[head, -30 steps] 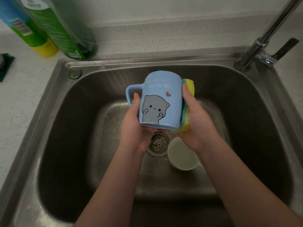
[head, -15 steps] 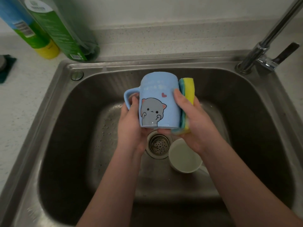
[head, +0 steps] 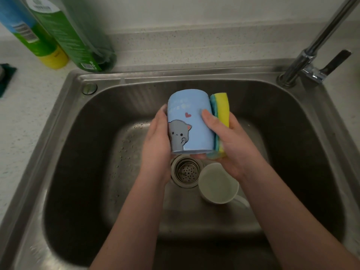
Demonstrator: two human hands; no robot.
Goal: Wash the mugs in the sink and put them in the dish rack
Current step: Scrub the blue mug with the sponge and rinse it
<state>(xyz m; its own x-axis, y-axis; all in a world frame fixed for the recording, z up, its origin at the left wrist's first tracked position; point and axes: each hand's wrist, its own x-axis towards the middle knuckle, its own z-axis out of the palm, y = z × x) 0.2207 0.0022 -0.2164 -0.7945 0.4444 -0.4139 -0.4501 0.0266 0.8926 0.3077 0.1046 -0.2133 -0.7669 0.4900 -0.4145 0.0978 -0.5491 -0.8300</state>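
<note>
Blue mug (head: 191,125), cat print toward the camera, held upside down above the middle of the sink (head: 303,123), base pointing toward the back edge, rim toward the drain (head: 186,170). Long axis close to upright, tipped slightly back. Gripped on its left flank by the left hand (head: 155,145), fingers going behind the wall and out of sight; handle not visible. Pressed against its right flank: a yellow and teal sponge (head: 222,117), sandwiched between mug and the palm of the right hand (head: 229,145), thumb lying across the mug's front. Both hands equally close, one on each side, forearms rising from the near edge and converging on the mug. Wiping of the outer wall judged to be the step in hand; rinse and rack not yet done, rack out of view. Below and right of the drain, a white mug (head: 217,186) lying on the sink floor, mouth upward toward the camera, apparently awaiting its turn. At the back right corner, the tap (head: 319,41), no water running. On the desk behind the back left corner, a green bottle (head: 74,34) and a yellow-based bottle (head: 29,36).
</note>
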